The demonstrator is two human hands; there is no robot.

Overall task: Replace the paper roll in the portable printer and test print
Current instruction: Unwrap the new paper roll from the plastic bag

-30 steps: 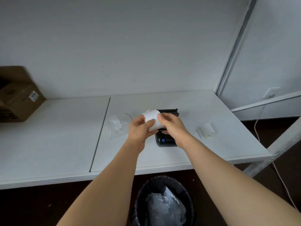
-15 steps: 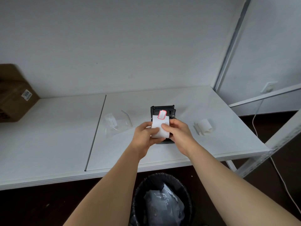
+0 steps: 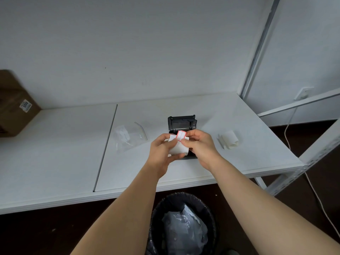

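A white paper roll [image 3: 178, 148] with a red-bordered sticker [image 3: 181, 135] on its loose end is held just above the table. My left hand [image 3: 161, 150] wraps the roll from the left. My right hand [image 3: 199, 146] pinches the sticker's edge at the roll's right side. Behind the roll sits the black portable printer [image 3: 182, 123] with its lid standing open; my hands hide its front half. Another small white paper roll [image 3: 229, 139] lies on the table to the right.
A clear plastic bag [image 3: 127, 138] lies left of the printer on the white table [image 3: 55, 153]. A cardboard box [image 3: 12, 105] stands at the far left. Below the table edge is a black-lined waste bin [image 3: 181, 227]. A white cable [image 3: 312, 186] hangs at the right.
The roll was turned and drawn toward me, off the printer, so its red-bordered sticker faces up. My right fingers have shifted onto the sticker's edge.
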